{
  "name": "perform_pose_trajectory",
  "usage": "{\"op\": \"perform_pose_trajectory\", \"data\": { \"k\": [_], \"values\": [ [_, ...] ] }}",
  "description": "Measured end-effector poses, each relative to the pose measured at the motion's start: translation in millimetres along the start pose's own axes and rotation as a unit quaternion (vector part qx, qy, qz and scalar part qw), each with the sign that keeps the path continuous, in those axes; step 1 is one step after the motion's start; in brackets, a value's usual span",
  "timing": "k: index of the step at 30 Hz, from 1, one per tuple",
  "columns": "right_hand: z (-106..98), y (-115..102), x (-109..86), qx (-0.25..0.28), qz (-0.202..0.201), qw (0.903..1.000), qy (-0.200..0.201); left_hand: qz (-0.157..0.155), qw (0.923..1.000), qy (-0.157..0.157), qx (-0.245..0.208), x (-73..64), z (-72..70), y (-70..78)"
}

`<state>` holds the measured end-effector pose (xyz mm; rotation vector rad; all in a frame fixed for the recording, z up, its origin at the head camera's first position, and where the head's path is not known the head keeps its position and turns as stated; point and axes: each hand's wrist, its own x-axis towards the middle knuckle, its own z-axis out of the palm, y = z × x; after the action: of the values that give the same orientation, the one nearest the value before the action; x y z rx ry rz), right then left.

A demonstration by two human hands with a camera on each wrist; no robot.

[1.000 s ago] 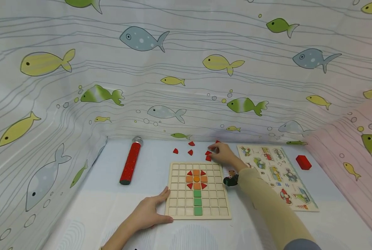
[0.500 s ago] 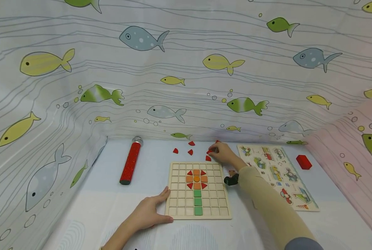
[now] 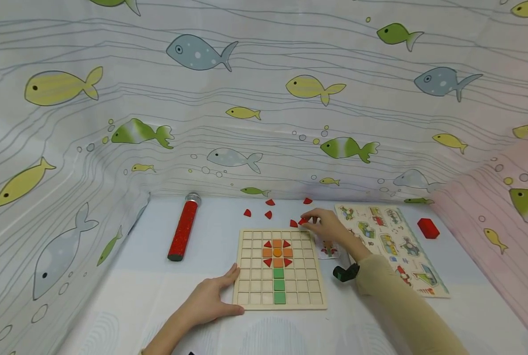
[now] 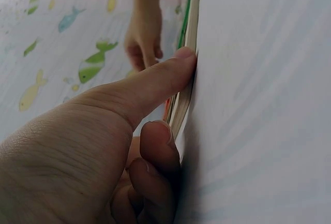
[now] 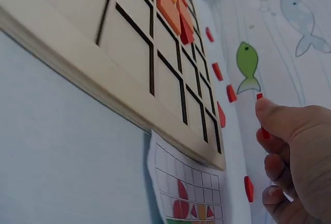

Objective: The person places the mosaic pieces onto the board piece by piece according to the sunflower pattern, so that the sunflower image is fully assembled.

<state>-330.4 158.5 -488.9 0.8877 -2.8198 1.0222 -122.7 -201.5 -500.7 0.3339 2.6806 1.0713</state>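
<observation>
My right hand [image 3: 330, 227] pinches a red quarter-round piece [image 5: 266, 133] between thumb and fingers, just above the far right corner of the wooden grid board [image 3: 257, 287]. On the board, orange squares and small red triangles surround an orange disc [image 3: 277, 252], with a column of green squares [image 3: 279, 285] below. Several loose red quarter-round pieces [image 3: 268, 215] lie beyond the board's far edge. My left hand [image 3: 206, 301] rests against the board's near left corner. In the left wrist view, its thumb touches the board's edge and some other fingers are bent.
A printed pattern card [image 5: 186, 182] lies beside the board's right edge, partly under my right hand. Farther right are a wooden picture puzzle [image 3: 379, 241] and a red block [image 3: 428, 229]. On the left lies a red microphone [image 3: 184, 229]. Fish-printed sheeting [image 3: 281, 138] rises behind.
My right hand has lifted a red piece from the tabletop and moved slightly toward the board and rightward. More of the pattern card shows. The left hand stays at the board.
</observation>
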Motion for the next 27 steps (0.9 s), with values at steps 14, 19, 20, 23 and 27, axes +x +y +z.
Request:
{"op": "perform_pose_trajectory", "data": {
  "k": [14,19,20,23,27],
  "values": [
    [31.6,-40.4,-65.6,0.056,-0.069,0.9961,0.001,0.000,1.0000,0.003,0.003,0.9,0.3,-0.5],
    [38.9,-49.7,-84.2,0.059,-0.068,0.9950,-0.042,0.000,1.0000,0.001,0.003,1.7,0.9,-0.9],
    [40.1,-50.4,-86.9,0.058,-0.067,0.9950,-0.046,0.000,1.0000,0.001,0.003,1.8,0.9,-0.8],
    [42.3,-51.8,-92.0,0.055,-0.069,0.9949,-0.049,-0.002,1.0000,0.001,0.002,1.6,0.7,-0.2],
    [46.3,-52.5,-95.0,0.054,-0.075,0.9953,-0.029,-0.006,1.0000,0.000,-0.002,1.2,0.2,1.0]
  ]
}}
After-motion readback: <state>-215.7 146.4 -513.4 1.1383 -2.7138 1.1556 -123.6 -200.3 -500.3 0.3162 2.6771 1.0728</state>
